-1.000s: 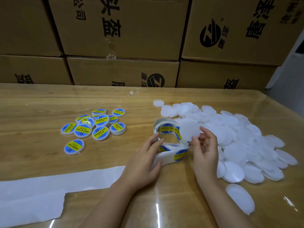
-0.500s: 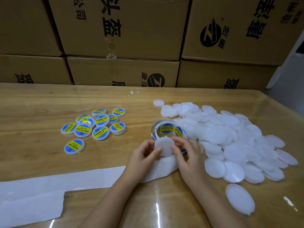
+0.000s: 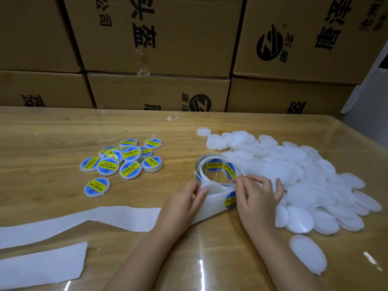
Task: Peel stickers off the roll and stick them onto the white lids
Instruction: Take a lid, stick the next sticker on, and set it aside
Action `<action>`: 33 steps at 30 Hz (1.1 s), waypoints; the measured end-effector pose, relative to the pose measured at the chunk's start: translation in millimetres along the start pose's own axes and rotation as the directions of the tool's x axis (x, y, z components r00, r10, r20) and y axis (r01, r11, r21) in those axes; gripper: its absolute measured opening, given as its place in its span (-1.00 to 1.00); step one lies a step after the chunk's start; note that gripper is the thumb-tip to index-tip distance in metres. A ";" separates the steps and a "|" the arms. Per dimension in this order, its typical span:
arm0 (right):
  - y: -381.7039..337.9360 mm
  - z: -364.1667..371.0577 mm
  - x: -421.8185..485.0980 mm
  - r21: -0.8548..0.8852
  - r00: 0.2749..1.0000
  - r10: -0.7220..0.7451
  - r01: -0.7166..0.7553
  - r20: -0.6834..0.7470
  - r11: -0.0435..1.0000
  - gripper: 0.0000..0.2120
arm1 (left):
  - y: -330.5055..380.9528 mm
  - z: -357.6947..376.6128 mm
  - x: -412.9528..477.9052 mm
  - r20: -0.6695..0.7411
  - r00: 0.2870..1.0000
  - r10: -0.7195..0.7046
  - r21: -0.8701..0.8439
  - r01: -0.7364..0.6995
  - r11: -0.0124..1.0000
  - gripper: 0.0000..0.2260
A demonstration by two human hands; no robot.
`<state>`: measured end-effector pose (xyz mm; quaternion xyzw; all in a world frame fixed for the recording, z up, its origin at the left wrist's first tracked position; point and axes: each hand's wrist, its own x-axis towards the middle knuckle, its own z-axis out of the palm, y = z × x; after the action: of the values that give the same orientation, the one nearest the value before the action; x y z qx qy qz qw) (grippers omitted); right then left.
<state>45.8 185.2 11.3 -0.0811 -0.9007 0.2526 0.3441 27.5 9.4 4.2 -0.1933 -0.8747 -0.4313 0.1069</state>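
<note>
A loose roll of blue-and-yellow stickers (image 3: 214, 166) lies at the table's middle, its white backing strip trailing to the left. My left hand (image 3: 182, 204) pinches a bare white lid (image 3: 211, 186) between thumb and fingers, just in front of the roll. My right hand (image 3: 255, 198) lies curled over the strip, its fingertips at the roll's edge beside a sticker (image 3: 230, 199) on the backing; whether it pinches anything I cannot make out. A big heap of bare white lids (image 3: 304, 177) spreads to the right.
Several lids with stickers on them (image 3: 123, 162) are grouped at the left. Spent white backing paper (image 3: 79, 223) runs to the lower left corner. One lid (image 3: 307, 256) lies apart near the front right. Stacked cardboard boxes (image 3: 157, 93) wall the table's far edge.
My right hand brought a white lid from the heap to the roll. My left hand took it over, and the right hand dropped onto the sticker strip.
</note>
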 end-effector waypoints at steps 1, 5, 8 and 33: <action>0.2 -0.2 -0.2 -0.006 1.000 0.007 -0.007 0.002 1.000 -0.75 | -1.0 -3.0 0.7 -0.003 1.000 0.006 0.014 -0.006 1.000 -0.79; 1.4 -1.1 -0.4 -0.052 1.000 -0.017 0.018 0.022 0.999 -0.64 | -6.7 -17.5 2.9 0.058 0.998 0.036 0.127 -0.043 0.991 -0.78; 1.5 -2.3 -0.4 -0.080 0.999 -0.048 0.049 0.016 0.996 -0.62 | -13.3 -26.6 4.6 0.078 0.997 0.016 0.260 -0.036 0.965 -0.75; 5.7 2.1 0.1 -0.070 0.908 -0.417 0.419 0.048 0.905 -0.74 | 1.8 -21.7 9.0 -0.174 0.970 0.170 0.443 -0.077 0.893 -0.62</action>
<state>44.2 189.3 7.1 0.1041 -0.9117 0.1385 0.3725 20.5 -4.7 21.7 -0.1739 -0.9185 -0.2361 0.2652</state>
